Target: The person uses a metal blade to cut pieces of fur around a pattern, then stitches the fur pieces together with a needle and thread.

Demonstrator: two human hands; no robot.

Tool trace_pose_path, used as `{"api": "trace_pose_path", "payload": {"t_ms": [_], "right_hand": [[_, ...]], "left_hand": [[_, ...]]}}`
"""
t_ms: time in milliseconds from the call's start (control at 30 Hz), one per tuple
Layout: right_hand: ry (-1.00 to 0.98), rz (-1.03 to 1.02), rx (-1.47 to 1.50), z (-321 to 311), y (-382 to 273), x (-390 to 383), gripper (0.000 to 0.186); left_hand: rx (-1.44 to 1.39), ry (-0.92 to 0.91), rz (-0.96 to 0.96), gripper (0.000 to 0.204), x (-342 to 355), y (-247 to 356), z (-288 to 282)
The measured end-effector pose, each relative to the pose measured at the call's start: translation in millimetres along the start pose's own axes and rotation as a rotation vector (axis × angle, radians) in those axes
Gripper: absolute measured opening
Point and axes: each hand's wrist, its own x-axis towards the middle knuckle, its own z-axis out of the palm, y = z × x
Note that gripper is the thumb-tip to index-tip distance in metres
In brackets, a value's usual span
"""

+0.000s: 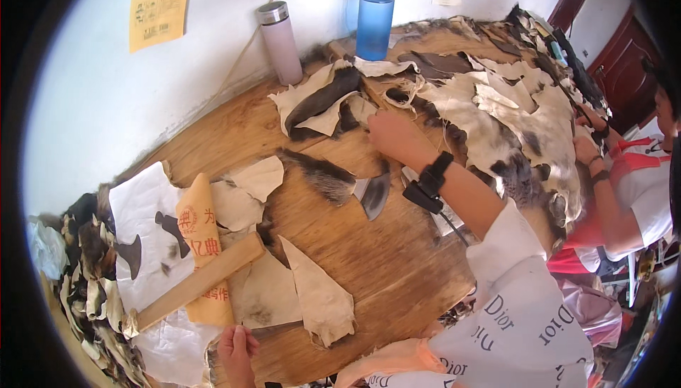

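I see my right hand (392,135) curled beside the pelt (323,101) at the frame's upper centre and my left hand (239,351) loosely curled at the lower left, below the orange paper (203,211), but cannot tell whether either grips anything.

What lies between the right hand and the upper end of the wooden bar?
In the head view: a grey-brown fur strip and, at its right end, a dark crescent-shaped piece; bare tabletop shows between the strip and the bar.
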Motion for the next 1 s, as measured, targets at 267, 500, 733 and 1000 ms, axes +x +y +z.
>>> {"api": "trace_pose_path", "payload": {"t_ms": [267, 500, 733, 1000], "right_hand": [[-0.226, 0.103, 0.349, -11, 17, 17, 0.015], [-0.422, 0.384, 1.574, -75, 18, -16, 0.033], [-0.527, 0.397, 1.815, -86, 9, -46, 0.037], [-0.030, 0.302, 0.294, -76, 12, -84, 0.023]], "left_hand": [[-0.052, 0.012, -0.018, 0.019, -18, -1, 15], [-0.079, -0.015, -0.067, 0.020, -25, -2, 21], [-0.118, -0.088, -0.034, 0.018, -23, -10, 4], [-0.045, -0.101, -0.001, 0.020, -18, -16, -38]]}}
